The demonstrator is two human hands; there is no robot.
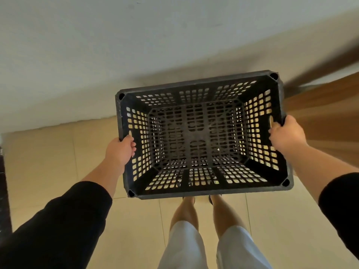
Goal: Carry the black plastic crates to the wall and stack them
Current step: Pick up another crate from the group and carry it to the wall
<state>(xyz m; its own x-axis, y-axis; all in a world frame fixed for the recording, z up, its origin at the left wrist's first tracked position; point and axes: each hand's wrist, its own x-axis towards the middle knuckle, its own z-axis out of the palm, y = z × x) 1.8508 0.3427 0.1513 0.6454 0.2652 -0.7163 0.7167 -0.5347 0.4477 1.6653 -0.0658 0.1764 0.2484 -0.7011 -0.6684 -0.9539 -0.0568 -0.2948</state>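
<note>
Wall point(97, 45): plain, pale grey-white, fills the upper part of the view; meets the floor along a slanting line with a slightly uneven painted edge

Floor point(48, 156): large cream-beige tiles, thin grout lines visible, matt sheen, soft shadow beneath the wall

Wooden surface point(320, 105): brown, wood-grained, at the right edge, blurred; whether door or panel cannot be told

Dark brown strip point(330, 63): diagonal, upper right, blurred

Dark object point(3, 191): black, at the far left edge, mostly cut off by the frame

Light: even, soft, no hard shadows
</note>
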